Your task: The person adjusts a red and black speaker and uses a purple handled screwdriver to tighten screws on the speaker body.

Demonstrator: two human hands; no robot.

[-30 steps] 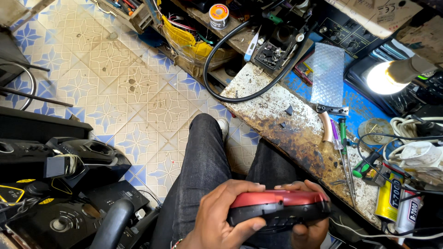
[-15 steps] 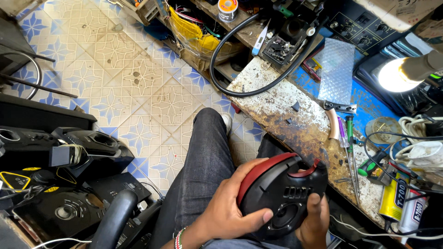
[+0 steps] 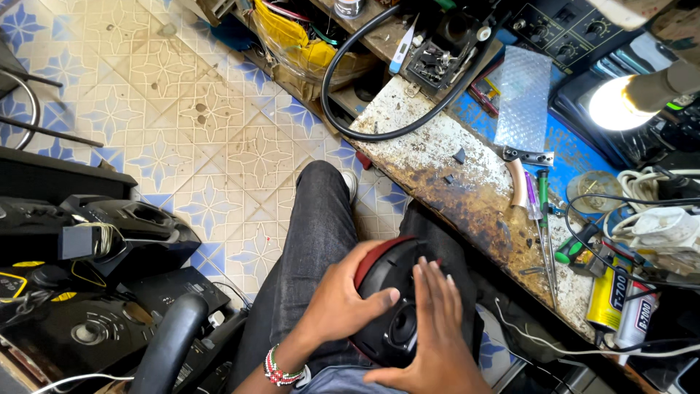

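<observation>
The right hand (image 3: 430, 332) covers the near side of the black and red speaker (image 3: 390, 292), and the picture's lower edge cuts off its wrist. The left hand (image 3: 339, 306) hides the speaker's left flank, so its full shape cannot be told. The lamp (image 3: 620, 102) glares too brightly to show detail

My left hand (image 3: 339, 303) curls in a firm grip, thumb stretched right, a beaded band on its wrist. My right hand (image 3: 430, 328) lies flat just beside it, fingers (image 3: 432, 281) straight and pointing far.
</observation>
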